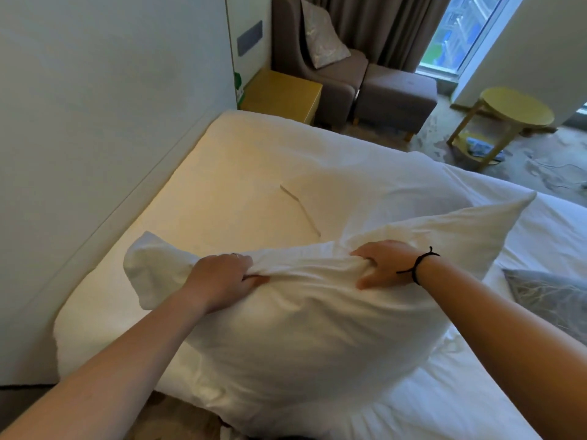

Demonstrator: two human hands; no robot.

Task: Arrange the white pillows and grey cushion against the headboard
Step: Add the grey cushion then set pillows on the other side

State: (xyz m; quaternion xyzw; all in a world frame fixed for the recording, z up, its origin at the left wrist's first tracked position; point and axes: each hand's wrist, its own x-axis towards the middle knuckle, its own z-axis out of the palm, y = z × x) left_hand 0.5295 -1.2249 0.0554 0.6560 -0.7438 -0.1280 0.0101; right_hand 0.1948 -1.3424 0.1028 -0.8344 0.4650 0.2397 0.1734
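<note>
A large white pillow (311,331) is lifted above the near end of the bed. My left hand (219,277) grips a bunch of its cover near the top left. My right hand (386,265), with a black cord on the wrist, grips the top edge further right. A second white pillow (365,185) lies behind it on the mattress (203,198). The grey patterned cushion (552,296) rests on the bed at the right edge, partly cut off. The pale headboard panel (95,138) runs along the left side.
A yellow bedside cabinet (282,93) stands at the far corner of the bed. Beyond it are a brown armchair (320,52) holding a patterned cushion and a footstool (397,96). A round yellow side table (511,119) stands on the floor at right.
</note>
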